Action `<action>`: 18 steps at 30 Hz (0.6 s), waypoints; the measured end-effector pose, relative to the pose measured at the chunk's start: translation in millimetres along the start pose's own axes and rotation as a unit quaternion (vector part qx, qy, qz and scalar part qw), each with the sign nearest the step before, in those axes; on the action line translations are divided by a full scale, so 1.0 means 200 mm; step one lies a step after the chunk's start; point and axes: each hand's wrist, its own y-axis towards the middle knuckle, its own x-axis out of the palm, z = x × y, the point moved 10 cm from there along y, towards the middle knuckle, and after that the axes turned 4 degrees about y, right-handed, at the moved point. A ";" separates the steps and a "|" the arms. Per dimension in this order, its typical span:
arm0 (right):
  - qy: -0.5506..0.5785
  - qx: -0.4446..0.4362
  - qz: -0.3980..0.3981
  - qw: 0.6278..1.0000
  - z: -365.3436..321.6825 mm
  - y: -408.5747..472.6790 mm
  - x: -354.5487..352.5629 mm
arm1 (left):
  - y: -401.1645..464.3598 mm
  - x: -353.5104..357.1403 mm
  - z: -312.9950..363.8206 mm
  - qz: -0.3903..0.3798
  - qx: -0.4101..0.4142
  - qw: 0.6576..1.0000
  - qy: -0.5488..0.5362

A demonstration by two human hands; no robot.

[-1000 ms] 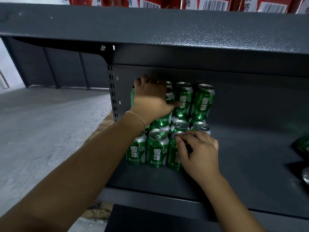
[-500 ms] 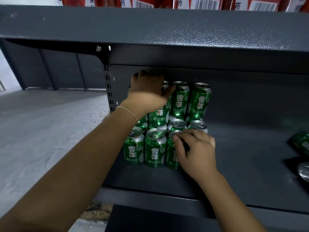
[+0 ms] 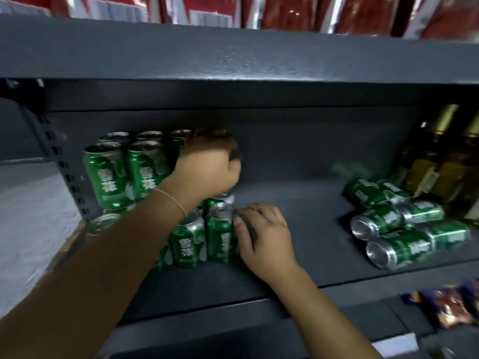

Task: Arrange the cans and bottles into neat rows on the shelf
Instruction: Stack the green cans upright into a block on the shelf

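Green cans (image 3: 108, 174) stand stacked in two tiers at the left of the dark shelf (image 3: 298, 270). My left hand (image 3: 207, 167) reaches over the stack, its fingers curled round an upper-tier can at the right end, which it mostly hides. My right hand (image 3: 264, 234) holds the front right can (image 3: 220, 237) of the lower tier, thumb against its side and fingers at its rim. Several more green cans (image 3: 394, 229) lie on their sides at the right. Amber bottles (image 3: 440, 164) with gold necks stand behind them.
The upper shelf board (image 3: 233, 53) hangs low over the cans and carries red packages (image 3: 285, 11). A slotted upright (image 3: 64, 172) borders the stack on the left. Snack packets (image 3: 453, 307) lie on a lower level at the right. Bare shelf floor lies between the stack and the loose cans.
The view has swung right, bringing the lying cans and bottles into sight. My left hand has shifted to the right end of the upper tier. My right hand stays on the front can.
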 end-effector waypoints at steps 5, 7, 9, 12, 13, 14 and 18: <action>-0.054 0.072 -0.030 0.995 0.31 -0.05 -0.16 | 0.08 0.11 0.33 -0.021 0.037 0.996 -0.076; -0.067 0.102 -0.061 0.991 0.41 -0.08 -0.20 | 0.10 0.17 0.46 -0.046 0.030 0.990 -0.132; -0.081 0.130 -0.097 0.983 0.50 -0.11 -0.23 | 0.11 0.24 0.58 -0.065 0.030 0.981 -0.182; -0.107 0.149 -0.133 0.974 0.62 -0.13 -0.28 | 0.15 0.36 0.78 -0.093 0.055 0.972 -0.209; -0.111 0.156 -0.141 0.971 0.65 -0.13 -0.29 | 0.17 0.41 0.85 -0.106 0.062 0.969 -0.213; -0.112 0.163 -0.146 0.969 0.69 -0.14 -0.31 | 0.18 0.47 0.91 -0.121 0.065 0.966 -0.217; -0.093 0.179 -0.160 0.966 0.77 -0.16 -0.32 | 0.21 0.69 1.12 -0.184 0.059 0.951 -0.240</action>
